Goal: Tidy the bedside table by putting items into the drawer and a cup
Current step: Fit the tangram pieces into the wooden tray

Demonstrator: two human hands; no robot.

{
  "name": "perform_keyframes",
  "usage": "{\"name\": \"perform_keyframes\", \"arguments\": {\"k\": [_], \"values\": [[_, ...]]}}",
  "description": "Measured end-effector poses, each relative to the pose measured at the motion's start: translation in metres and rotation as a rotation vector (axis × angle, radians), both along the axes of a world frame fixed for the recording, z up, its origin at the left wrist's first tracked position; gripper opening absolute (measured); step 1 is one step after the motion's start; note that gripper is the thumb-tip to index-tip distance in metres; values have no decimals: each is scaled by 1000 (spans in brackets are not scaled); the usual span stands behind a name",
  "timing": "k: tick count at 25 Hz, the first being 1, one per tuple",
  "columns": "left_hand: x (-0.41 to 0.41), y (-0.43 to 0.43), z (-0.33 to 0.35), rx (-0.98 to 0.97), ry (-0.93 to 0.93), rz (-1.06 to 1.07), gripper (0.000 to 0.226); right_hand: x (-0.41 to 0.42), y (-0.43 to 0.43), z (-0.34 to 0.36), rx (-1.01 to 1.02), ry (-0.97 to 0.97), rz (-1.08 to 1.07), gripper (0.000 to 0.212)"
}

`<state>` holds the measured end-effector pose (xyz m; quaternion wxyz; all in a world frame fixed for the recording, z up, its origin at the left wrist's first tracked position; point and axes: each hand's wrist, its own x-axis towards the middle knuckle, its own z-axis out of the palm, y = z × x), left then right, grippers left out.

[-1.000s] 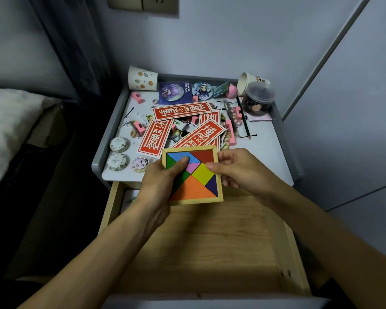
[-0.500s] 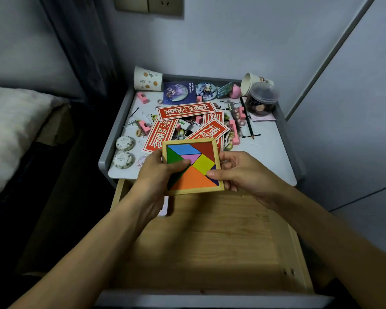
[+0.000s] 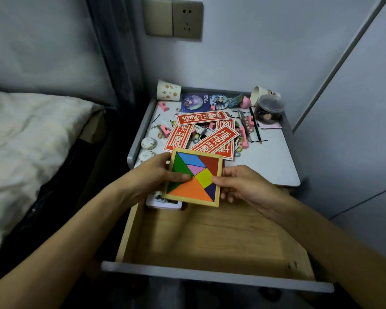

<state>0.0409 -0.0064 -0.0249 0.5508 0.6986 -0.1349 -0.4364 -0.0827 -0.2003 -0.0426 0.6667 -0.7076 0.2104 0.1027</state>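
A square wooden tangram puzzle [image 3: 194, 177] with coloured pieces is held in both hands above the back of the open wooden drawer [image 3: 209, 237]. My left hand [image 3: 152, 177] grips its left edge, thumb lying across the green piece. My right hand [image 3: 241, 186] grips its right edge, thumb on the frame. The grey bedside table [image 3: 272, 159] behind is strewn with red paper strips [image 3: 201, 118], pink blocks, badges, hairpins and a pencil [image 3: 255, 128]. A paper cup [image 3: 168, 93] stands upside down at the back left; another cup [image 3: 260, 95] lies tipped at the back right.
A white card box [image 3: 164, 202] lies in the drawer's back left corner, partly under the puzzle. A clear lidded jar [image 3: 268, 110] stands at the table's back right. A bed with a pale quilt [image 3: 27, 139] is on the left, a white cabinet wall on the right.
The camera has pulled back and tilted, showing more of the drawer front. Both hands keep their hold on the puzzle, which has tilted slightly and stays over the drawer's back edge.
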Motion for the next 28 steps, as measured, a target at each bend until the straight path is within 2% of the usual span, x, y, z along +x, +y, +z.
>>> {"name": "perform_keyframes", "arguments": {"k": [2, 3, 5, 6, 7, 9, 11, 15, 20, 23, 28], "values": [[5, 19, -2, 109, -196, 44, 23, -5, 14, -8, 15, 29, 25, 15], [10, 27, -7, 220, -370, 83, 23, -7, 22, -16, 16, 60, 39, 15], [16, 44, -20, 616, -769, 75, 28, -12, 38, -39, 11, 145, 96, 12], [16, 50, -27, 809, -887, 19, 31, -13, 46, -54, 6, 193, 138, 9], [14, 54, -35, 945, -900, -42, 32, -13, 54, -70, 4, 237, 176, 6], [10, 55, -49, 1055, -834, -159, 19, -11, 65, -96, 20, 292, 202, 4], [11, 53, -61, 1105, -833, -254, 6, -3, 74, -114, 48, 329, 188, 8], [16, 48, -70, 1123, -899, -347, 11, 15, 87, -134, 44, 386, 167, 7], [23, 52, -79, 1082, -925, -346, 13, 29, 102, -146, -127, 439, 106, 14], [25, 52, -82, 1067, -928, -368, 8, 32, 103, -150, -232, 391, 179, 13], [27, 54, -86, 1057, -954, -377, 9, 38, 105, -149, -440, 382, 276, 22]]}}
